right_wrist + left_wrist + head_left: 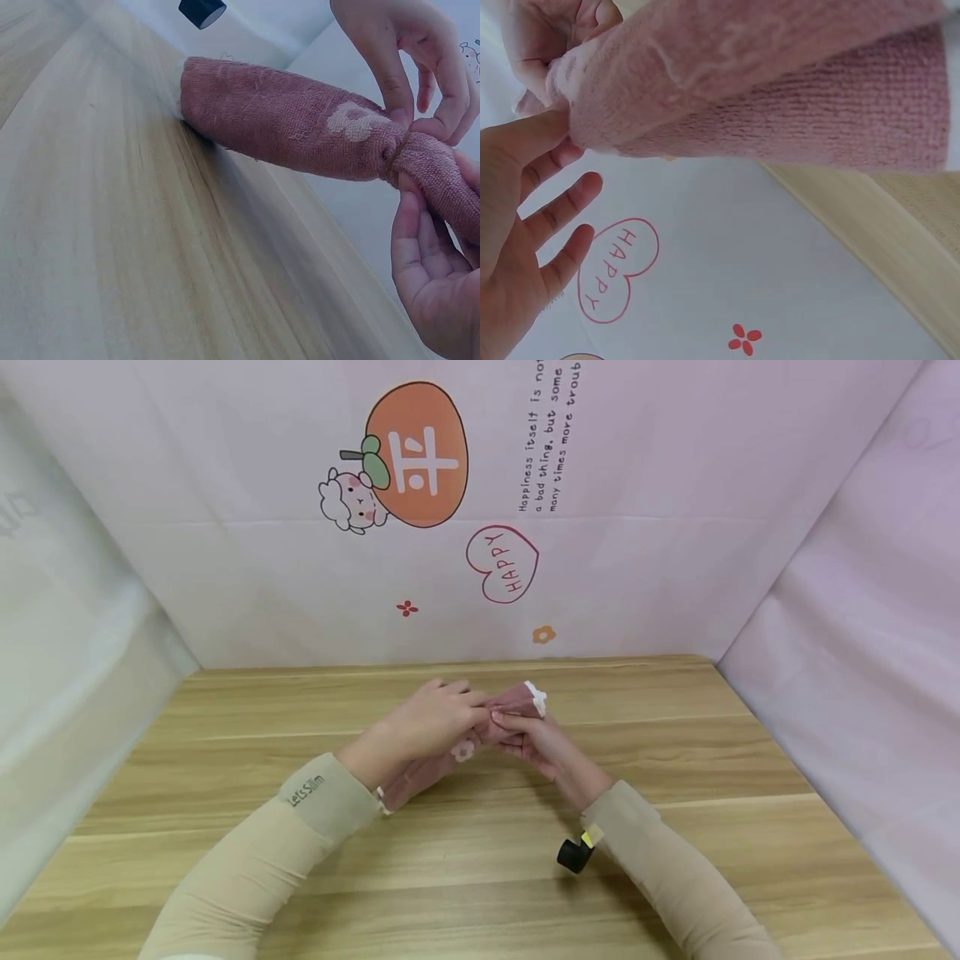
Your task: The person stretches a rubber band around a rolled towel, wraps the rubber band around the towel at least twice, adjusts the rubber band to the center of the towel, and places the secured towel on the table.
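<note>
A dusty-pink towel [427, 774] with white edging and a pale flower is bunched together, held up over the table by both hands. In the right wrist view a thin brownish band [403, 152] circles the rolled towel [277, 120] at its narrowed part. Thumb and index finger of the left hand [517, 187] pinch the towel at this narrow spot, while its other fingers spread loosely. On the far side of the band, the right hand [542, 745] grips the towel, its thumb lying along the cloth. Part of the left hand's grip is hidden in the head view.
The wood-grain table [450, 877] runs up to a white cloth backdrop [637, 568] with printed cartoons and words. Cloth walls stand at both sides. A small black device [574, 856] sticks out beside the right sleeve.
</note>
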The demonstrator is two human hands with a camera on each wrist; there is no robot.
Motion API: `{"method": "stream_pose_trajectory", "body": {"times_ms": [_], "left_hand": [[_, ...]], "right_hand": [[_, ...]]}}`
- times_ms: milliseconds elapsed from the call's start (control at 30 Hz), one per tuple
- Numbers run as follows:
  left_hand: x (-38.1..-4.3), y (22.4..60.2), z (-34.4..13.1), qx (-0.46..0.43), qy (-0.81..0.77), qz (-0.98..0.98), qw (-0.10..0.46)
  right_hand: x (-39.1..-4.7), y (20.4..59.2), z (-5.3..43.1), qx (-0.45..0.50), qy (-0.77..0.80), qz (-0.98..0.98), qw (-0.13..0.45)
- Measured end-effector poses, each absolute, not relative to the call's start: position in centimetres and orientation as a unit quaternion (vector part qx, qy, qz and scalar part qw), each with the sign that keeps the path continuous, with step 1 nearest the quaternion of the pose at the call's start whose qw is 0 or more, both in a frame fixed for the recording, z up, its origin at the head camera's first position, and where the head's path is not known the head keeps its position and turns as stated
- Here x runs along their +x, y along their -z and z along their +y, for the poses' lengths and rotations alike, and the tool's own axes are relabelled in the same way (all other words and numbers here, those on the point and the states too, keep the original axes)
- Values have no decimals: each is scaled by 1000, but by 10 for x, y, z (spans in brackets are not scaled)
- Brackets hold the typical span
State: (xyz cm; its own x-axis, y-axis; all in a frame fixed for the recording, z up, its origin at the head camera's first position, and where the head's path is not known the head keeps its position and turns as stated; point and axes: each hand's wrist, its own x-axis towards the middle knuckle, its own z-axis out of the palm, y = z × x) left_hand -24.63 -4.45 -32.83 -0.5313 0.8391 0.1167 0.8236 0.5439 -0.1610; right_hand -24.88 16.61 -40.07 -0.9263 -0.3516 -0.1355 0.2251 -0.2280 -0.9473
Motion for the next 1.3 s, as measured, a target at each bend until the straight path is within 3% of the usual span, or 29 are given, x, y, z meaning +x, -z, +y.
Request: {"method": "stream_pose_trajectory", "body": {"times_ms": [367, 1300], "left_hand": [[-243, 325, -44, -465, -45, -882, 57], [-239, 334, -58, -446, 66, -891, 44]], "right_hand": [[-249, 394, 172, -74, 770, 608, 178], [-249, 387, 182, -48, 775, 610, 157]]}}
